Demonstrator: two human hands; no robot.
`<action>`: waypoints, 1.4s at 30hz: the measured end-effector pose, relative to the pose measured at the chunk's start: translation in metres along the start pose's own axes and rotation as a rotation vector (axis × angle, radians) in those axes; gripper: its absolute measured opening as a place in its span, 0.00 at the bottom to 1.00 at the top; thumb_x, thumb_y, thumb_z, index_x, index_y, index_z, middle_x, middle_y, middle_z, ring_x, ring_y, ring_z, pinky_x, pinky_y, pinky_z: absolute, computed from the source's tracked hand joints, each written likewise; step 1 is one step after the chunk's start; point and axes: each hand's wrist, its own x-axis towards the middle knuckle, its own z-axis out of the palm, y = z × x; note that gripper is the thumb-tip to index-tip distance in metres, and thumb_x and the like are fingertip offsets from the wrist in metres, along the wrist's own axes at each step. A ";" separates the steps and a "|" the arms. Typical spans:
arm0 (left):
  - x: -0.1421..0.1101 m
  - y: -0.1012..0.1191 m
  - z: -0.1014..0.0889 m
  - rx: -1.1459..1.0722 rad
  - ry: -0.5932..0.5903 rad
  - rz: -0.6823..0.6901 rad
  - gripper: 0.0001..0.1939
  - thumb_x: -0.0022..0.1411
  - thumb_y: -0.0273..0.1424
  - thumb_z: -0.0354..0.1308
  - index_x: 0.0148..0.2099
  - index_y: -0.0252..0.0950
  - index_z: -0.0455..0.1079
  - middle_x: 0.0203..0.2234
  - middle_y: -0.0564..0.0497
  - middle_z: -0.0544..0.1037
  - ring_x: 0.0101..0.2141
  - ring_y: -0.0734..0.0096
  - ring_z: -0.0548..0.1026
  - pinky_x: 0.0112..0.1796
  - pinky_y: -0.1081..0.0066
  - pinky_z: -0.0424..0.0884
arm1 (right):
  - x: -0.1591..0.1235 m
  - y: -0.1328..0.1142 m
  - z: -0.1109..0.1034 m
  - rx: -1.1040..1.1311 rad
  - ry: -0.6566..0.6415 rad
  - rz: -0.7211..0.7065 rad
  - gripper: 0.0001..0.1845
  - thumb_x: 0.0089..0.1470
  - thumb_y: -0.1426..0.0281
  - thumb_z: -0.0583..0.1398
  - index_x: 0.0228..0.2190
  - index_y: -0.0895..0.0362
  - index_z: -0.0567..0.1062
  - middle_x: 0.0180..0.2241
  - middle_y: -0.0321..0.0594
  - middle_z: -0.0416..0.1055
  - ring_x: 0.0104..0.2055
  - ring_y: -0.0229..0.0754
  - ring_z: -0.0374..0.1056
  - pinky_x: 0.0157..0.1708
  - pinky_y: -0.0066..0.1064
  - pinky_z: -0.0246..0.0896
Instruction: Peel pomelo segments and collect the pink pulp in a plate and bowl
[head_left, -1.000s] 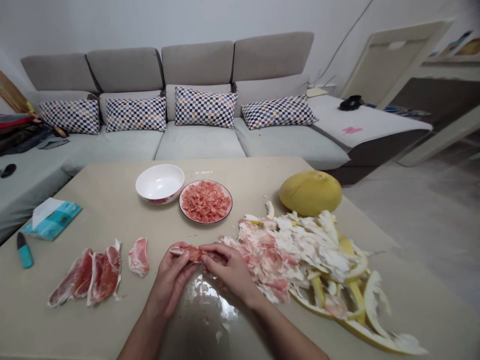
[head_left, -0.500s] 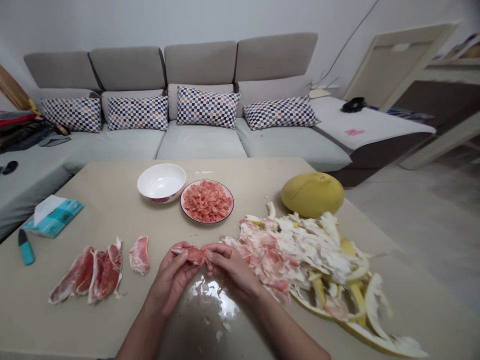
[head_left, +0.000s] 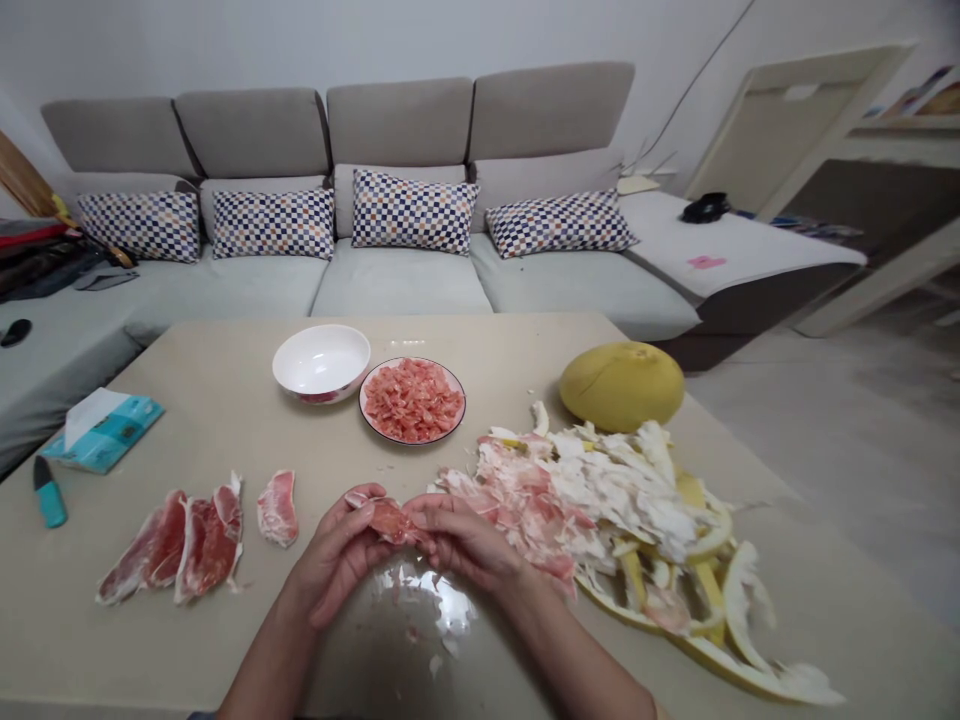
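The pulp segment (head_left: 391, 520) is located at the lower centre of the frame, between the two hands and above the table (head_left: 517, 360). The left hand (head_left: 341, 555) grips the left end of the segment, with the thumb on the near side and the fingers behind. The right hand (head_left: 472, 540) pinches the right end with thumb and fingers close together. Directly beyond the hands, at the centre of the frame, is a plate (head_left: 455, 382) heaped with loose pulp (head_left: 412, 403). A white bowl (head_left: 321, 362) stands just beside it, to the upper left. A peel pile (head_left: 600, 490) occupies the lower right, near the right hand; a whole yellow fruit (head_left: 622, 387) sits at its far edge. Left of the left hand lies a small segment (head_left: 278, 508), followed by a group of larger segments (head_left: 206, 545) at the lower left. A teal-handled knife (head_left: 51, 500) and a tissue pack (head_left: 105, 432) are positioned at the left edge. A sofa (head_left: 401, 280) spans the upper frame.
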 end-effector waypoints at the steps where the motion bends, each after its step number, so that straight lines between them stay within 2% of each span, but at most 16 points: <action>1: 0.000 0.001 0.000 -0.010 0.000 -0.004 0.13 0.59 0.32 0.62 0.46 0.33 0.70 0.38 0.45 0.78 0.36 0.66 0.77 0.41 0.65 0.74 | 0.000 0.000 0.000 0.004 -0.013 0.009 0.14 0.42 0.68 0.71 0.31 0.64 0.79 0.20 0.36 0.73 0.17 0.28 0.62 0.17 0.18 0.60; 7: 0.000 0.003 0.000 0.017 0.058 0.044 0.14 0.58 0.31 0.64 0.46 0.34 0.70 0.36 0.46 0.78 0.35 0.69 0.77 0.39 0.68 0.74 | -0.001 0.000 0.007 -0.143 0.020 -0.055 0.17 0.44 0.62 0.71 0.32 0.62 0.78 0.22 0.33 0.70 0.21 0.30 0.64 0.23 0.23 0.66; 14: 0.001 0.000 0.001 0.083 0.053 0.040 0.13 0.58 0.33 0.64 0.45 0.35 0.69 0.35 0.48 0.78 0.33 0.70 0.77 0.40 0.67 0.73 | -0.001 0.001 0.010 -0.283 0.057 -0.100 0.20 0.41 0.59 0.72 0.28 0.61 0.76 0.19 0.31 0.69 0.19 0.30 0.62 0.21 0.24 0.62; 17: 0.001 -0.001 0.001 0.090 0.048 0.037 0.13 0.58 0.32 0.64 0.45 0.35 0.69 0.35 0.49 0.78 0.34 0.70 0.77 0.40 0.67 0.73 | -0.001 0.001 0.010 -0.259 0.059 -0.081 0.18 0.42 0.59 0.71 0.26 0.61 0.76 0.17 0.31 0.68 0.17 0.30 0.61 0.20 0.23 0.62; 20: 0.001 0.000 0.000 0.077 0.033 0.018 0.14 0.58 0.33 0.63 0.46 0.34 0.68 0.37 0.47 0.78 0.35 0.67 0.77 0.41 0.65 0.73 | 0.000 0.002 0.008 -0.144 0.029 -0.033 0.17 0.42 0.62 0.71 0.26 0.62 0.75 0.17 0.30 0.67 0.17 0.28 0.58 0.18 0.20 0.57; 24: 0.001 0.002 -0.002 0.033 0.046 0.023 0.15 0.59 0.33 0.63 0.47 0.33 0.68 0.36 0.47 0.77 0.33 0.71 0.76 0.39 0.69 0.73 | 0.000 0.000 0.005 -0.062 0.032 -0.025 0.15 0.45 0.64 0.70 0.25 0.61 0.73 0.19 0.31 0.67 0.16 0.26 0.56 0.15 0.18 0.51; 29: 0.001 0.004 -0.002 0.041 0.071 0.038 0.15 0.59 0.32 0.63 0.47 0.33 0.67 0.36 0.47 0.77 0.34 0.71 0.76 0.38 0.70 0.73 | -0.001 -0.002 0.009 -0.087 0.037 -0.077 0.14 0.45 0.65 0.69 0.32 0.60 0.74 0.22 0.32 0.68 0.18 0.29 0.59 0.15 0.19 0.53; 33: 0.000 0.003 -0.001 0.090 0.075 0.060 0.15 0.59 0.33 0.63 0.46 0.34 0.67 0.36 0.48 0.77 0.34 0.71 0.77 0.40 0.69 0.73 | -0.001 0.001 0.013 -0.211 0.021 -0.076 0.19 0.47 0.59 0.67 0.34 0.60 0.74 0.21 0.31 0.68 0.17 0.29 0.59 0.14 0.20 0.52; 38: 0.001 0.001 0.000 0.128 0.099 0.071 0.15 0.58 0.33 0.64 0.46 0.34 0.66 0.32 0.51 0.77 0.33 0.73 0.76 0.39 0.71 0.73 | -0.003 0.004 0.013 -0.487 0.120 -0.117 0.20 0.43 0.57 0.70 0.30 0.58 0.73 0.15 0.26 0.65 0.14 0.28 0.56 0.14 0.20 0.48; 42: 0.002 0.000 0.000 0.133 0.096 0.074 0.15 0.58 0.33 0.64 0.46 0.34 0.66 0.33 0.50 0.77 0.33 0.73 0.76 0.39 0.70 0.73 | -0.002 0.004 0.011 -0.508 0.139 -0.105 0.20 0.46 0.54 0.68 0.28 0.59 0.73 0.14 0.27 0.64 0.13 0.28 0.55 0.13 0.21 0.46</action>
